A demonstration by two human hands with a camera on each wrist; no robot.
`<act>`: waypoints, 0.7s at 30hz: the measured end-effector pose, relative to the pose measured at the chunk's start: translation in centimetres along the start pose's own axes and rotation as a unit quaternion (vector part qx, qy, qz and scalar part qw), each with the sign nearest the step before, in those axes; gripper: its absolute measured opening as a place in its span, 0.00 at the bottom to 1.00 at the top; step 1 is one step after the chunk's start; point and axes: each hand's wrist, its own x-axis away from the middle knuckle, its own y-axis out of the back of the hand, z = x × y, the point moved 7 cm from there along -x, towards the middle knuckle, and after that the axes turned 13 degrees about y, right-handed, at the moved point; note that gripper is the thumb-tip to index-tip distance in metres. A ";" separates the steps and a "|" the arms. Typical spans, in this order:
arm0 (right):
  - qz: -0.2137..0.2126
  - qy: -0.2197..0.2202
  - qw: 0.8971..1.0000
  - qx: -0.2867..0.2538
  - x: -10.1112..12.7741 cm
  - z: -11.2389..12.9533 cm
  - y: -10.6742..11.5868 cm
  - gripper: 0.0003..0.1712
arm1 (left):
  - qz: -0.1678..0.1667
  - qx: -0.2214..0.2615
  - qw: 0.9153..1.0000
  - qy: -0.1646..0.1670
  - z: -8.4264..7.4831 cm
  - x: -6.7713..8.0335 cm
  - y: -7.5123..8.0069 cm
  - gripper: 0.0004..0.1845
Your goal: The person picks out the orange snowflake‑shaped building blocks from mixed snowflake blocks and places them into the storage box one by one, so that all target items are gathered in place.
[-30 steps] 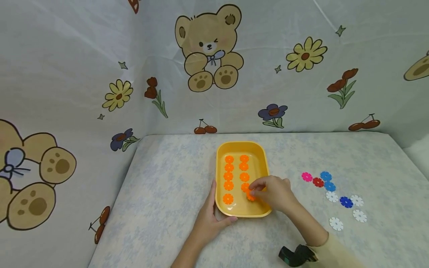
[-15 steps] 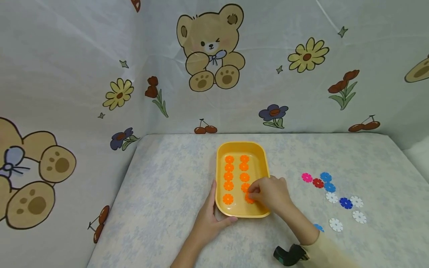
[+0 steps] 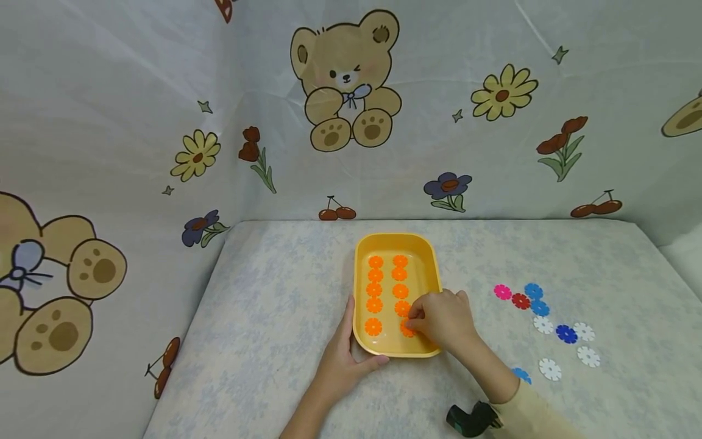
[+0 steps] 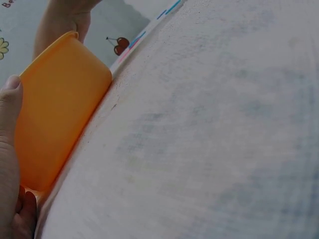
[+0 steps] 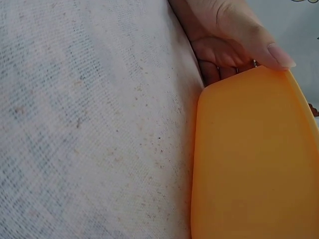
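The left hand (image 3: 342,360) grips the near left corner of the yellow tray (image 3: 433,268), thumb along the front wall. The right hand (image 3: 445,320) reaches into the tray, its grip pinching an orange disc (image 3: 406,329) that its fingers half hide. Ten orange discs lie in two rows of five. On the tabletop (image 3: 274,317) to the right lie loose discs (image 3: 566,332): four white, three light blue (one half hidden by the forearm), one dark blue, one pink, one red.

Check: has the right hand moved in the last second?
Barely. The right hand has sunk slightly toward the tray's near edge, pressing the orange disc down.
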 end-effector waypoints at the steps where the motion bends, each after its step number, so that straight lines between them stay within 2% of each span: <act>1: 0.000 0.001 1.000 0.001 0.0 0.0 0.0 0.10 | 0.001 0.002 1.000 0.002 0.0 0.0 0.0 0.63; 14: 0.000 -0.003 1.000 0.009 0.1 -0.1 -0.2 0.09 | 0.001 0.000 1.000 -0.009 0.0 0.0 0.0 0.63; 21: -0.005 0.000 1.000 0.013 0.1 0.0 -0.2 0.09 | 0.002 0.005 1.000 0.000 0.1 0.1 0.1 0.63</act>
